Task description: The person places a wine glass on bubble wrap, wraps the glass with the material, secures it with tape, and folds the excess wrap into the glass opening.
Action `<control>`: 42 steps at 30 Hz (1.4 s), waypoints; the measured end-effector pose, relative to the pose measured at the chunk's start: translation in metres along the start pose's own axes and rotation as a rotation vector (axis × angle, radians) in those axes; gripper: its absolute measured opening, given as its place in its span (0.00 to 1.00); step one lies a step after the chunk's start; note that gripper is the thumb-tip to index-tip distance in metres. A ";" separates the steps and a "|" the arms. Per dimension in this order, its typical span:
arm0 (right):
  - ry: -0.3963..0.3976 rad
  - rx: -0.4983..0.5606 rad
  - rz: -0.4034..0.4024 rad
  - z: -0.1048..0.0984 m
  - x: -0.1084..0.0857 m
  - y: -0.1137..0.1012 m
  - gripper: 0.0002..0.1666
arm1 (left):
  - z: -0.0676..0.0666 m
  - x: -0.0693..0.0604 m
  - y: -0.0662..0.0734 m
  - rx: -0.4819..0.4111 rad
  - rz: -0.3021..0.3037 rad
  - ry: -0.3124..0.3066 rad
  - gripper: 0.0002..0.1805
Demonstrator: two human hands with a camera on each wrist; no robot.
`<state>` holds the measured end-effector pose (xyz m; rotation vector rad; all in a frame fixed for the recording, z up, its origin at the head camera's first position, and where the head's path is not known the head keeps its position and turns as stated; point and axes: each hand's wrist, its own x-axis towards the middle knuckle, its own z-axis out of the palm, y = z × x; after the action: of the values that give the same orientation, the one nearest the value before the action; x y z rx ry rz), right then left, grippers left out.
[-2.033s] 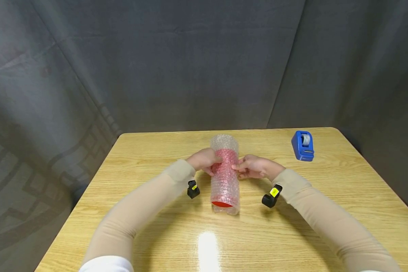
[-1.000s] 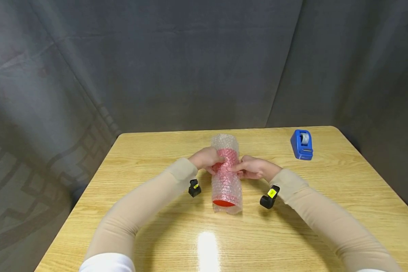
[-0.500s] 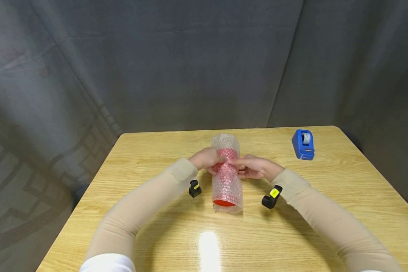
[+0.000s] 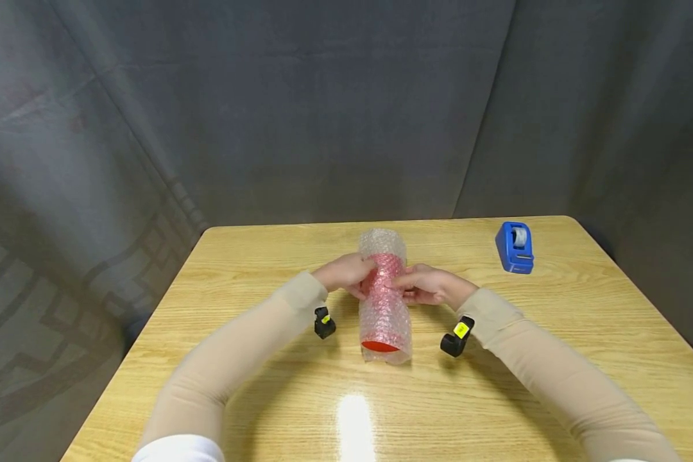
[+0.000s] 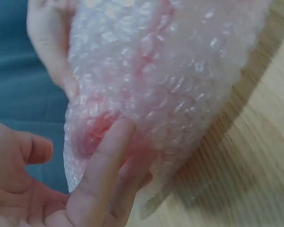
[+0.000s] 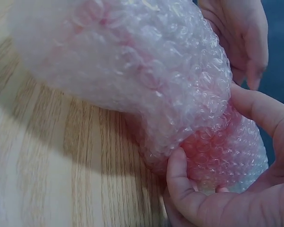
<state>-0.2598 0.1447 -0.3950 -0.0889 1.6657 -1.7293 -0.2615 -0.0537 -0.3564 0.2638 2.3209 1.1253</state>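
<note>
A red object bundled in clear bubble wrap [image 4: 384,321] lies lengthwise on the wooden table, its red end showing at the near side. It looks roughly cylindrical, narrowed at the middle. My left hand [image 4: 345,272] is at its left side; in the left wrist view the straight fingers [image 5: 102,165] touch the wrap while the thumb stands off it. From the right, my right hand [image 4: 430,284] holds the bundle. In the right wrist view its thumb [image 6: 255,105] lies over the top of the bubble wrap [image 6: 180,80] and a bent finger [image 6: 179,172] presses the side.
A blue tape dispenser [image 4: 515,248] with a roll of clear tape stands at the table's back right. Grey curtains [image 4: 335,115] hang behind the wooden table [image 4: 254,256]. A small black wrist camera [image 4: 325,323] hangs below the left wrist, another black camera [image 4: 457,336] below the right.
The bundle's middle has become narrower since the oldest frame. The right thumb reached across the top and has drawn back a little; the left hand has just shifted slightly left.
</note>
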 end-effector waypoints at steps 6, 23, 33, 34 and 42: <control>0.013 0.002 0.020 0.000 0.000 -0.001 0.10 | -0.009 0.004 -0.017 -0.302 -0.044 -0.040 0.15; 0.033 0.031 0.046 0.000 0.000 -0.002 0.10 | -0.006 0.011 -0.029 -0.318 -0.186 -0.048 0.12; 0.003 0.036 0.042 -0.001 -0.002 -0.003 0.06 | -0.003 0.010 -0.029 -0.420 -0.148 -0.089 0.16; -0.001 0.038 0.038 -0.001 -0.002 -0.002 0.05 | -0.003 0.009 -0.030 -0.418 -0.142 -0.089 0.17; -0.072 0.094 0.018 -0.002 0.003 0.004 0.11 | -0.009 0.004 -0.027 -0.370 -0.135 -0.098 0.19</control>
<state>-0.2610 0.1453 -0.3999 -0.0910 1.5275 -1.7673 -0.2686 -0.0748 -0.3743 0.0220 1.9674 1.4082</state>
